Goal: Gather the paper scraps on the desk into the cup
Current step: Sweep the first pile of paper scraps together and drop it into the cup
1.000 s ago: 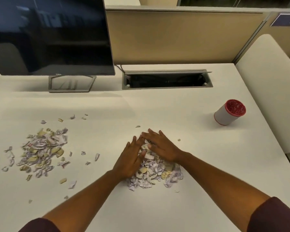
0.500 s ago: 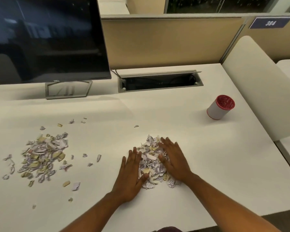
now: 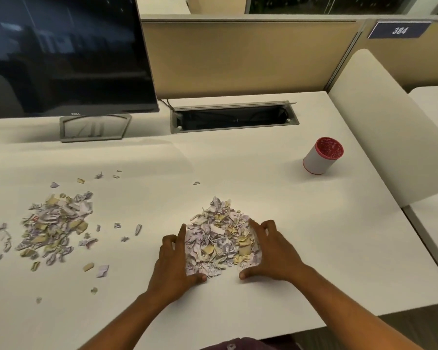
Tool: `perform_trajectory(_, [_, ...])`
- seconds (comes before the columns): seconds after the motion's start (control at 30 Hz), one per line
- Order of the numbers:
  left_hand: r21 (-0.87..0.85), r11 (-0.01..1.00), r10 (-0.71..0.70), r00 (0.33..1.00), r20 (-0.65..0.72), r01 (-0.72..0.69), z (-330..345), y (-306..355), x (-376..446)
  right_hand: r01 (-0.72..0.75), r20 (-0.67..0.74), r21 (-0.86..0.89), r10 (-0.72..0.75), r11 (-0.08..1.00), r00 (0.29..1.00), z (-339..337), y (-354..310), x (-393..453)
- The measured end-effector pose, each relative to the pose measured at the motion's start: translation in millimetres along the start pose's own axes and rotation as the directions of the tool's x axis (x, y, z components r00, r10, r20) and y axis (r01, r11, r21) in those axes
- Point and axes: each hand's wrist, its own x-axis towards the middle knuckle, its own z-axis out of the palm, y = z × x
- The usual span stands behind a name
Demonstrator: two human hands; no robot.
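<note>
A heap of white, lilac and tan paper scraps [image 3: 220, 238] lies on the white desk [image 3: 314, 236] near the front edge. My left hand [image 3: 173, 263] rests flat against the heap's left side, fingers curved around it. On the heap's right side my right hand [image 3: 271, 253] cups it in the same way. Both thumbs point inward below the heap. A second, looser pile of scraps [image 3: 53, 223] lies at the left, with stray bits around it. The white cup with a red rim [image 3: 323, 155] stands upright at the right rear, apart from both hands.
A dark monitor [image 3: 66, 54] on a grey stand [image 3: 95, 127] stands at the back left. An open cable tray [image 3: 234, 117] is sunk in the desk behind the heap. A beige partition [image 3: 238, 56] closes the back, and a white divider [image 3: 384, 122] borders the right.
Both hands have slid off the top of the heap toward me and apart, so they now flank it. The scraps are pushed into a tighter mound. The camera view has shifted back.
</note>
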Motion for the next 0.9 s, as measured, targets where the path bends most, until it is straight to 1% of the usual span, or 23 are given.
perform_trajectory(0.07, [-0.059, 0.998, -0.021, 1.0, 0.001, 0.021, 5.7, 9.4, 6.9, 0.017, 0.026, -0.013, -0.017, 1.0, 1.0, 2.3, -7.2, 5.9])
perform_trajectory(0.17, [-0.177, 0.982, -0.077, 0.996, -0.04, 0.069, 10.7, 19.3, 14.9, 0.041, 0.012, 0.096, -0.043, 0.995, 0.999, -0.1, -20.1, 18.3])
perform_trajectory(0.33, [-0.321, 0.944, -0.127, 0.984, -0.128, 0.08, 13.4, 36.7, 20.0, 0.107, -0.008, 0.177, -0.107, 0.978, 0.994, -13.2, -27.5, 33.4])
perform_trajectory(0.37, [-0.305, 0.949, -0.124, 0.982, -0.141, 0.077, 12.8, 39.8, 19.4, 0.116, -0.002, 0.202, -0.118, 0.973, 0.993, -17.0, -26.2, 36.3])
perform_trajectory(0.43, [-0.176, 0.978, -0.141, 0.979, -0.15, 0.114, 7.9, 44.6, 16.7, 0.128, 0.018, 0.225, -0.135, 0.966, 0.991, -24.5, -24.1, 41.4])
perform_trajectory(0.5, [-0.03, 0.983, -0.184, 0.971, -0.154, 0.181, 1.0, 50.0, 15.6, 0.167, 0.021, 0.137, -0.172, 0.976, 0.985, -29.9, -25.6, 45.3])
perform_trajectory(0.53, [-0.01, 0.979, -0.205, 0.969, -0.139, 0.205, -2.3, 54.2, 16.4, 0.19, 0.019, 0.077, -0.191, 0.979, 0.981, -30.8, -28.3, 46.3])
perform_trajectory(0.6, [-0.033, 0.971, -0.239, 0.968, -0.076, 0.237, -6.0, 64.2, 21.5, 0.232, 0.024, -0.014, -0.232, 0.973, 0.972, -28.7, -36.5, 48.3])
perform_trajectory(0.7, [-0.014, 0.979, -0.204, 0.979, -0.022, 0.204, 0.3, 76.0, 31.0, 0.29, 0.029, -0.124, -0.289, 0.949, 0.957, -19.6, -47.5, 49.3])
perform_trajectory(0.77, [-0.04, 0.981, -0.191, 0.981, -0.041, 0.189, 8.0, 79.2, 33.5, 0.307, -0.001, -0.158, -0.311, 0.938, 0.95, -14.0, -49.6, 49.4])
perform_trajectory(0.9, [-0.145, 0.979, -0.167, 0.973, -0.16, 0.144, 19.6, 81.7, 33.5, 0.347, -0.066, -0.163, -0.361, 0.924, 0.93, -13.6, -41.6, 49.3])
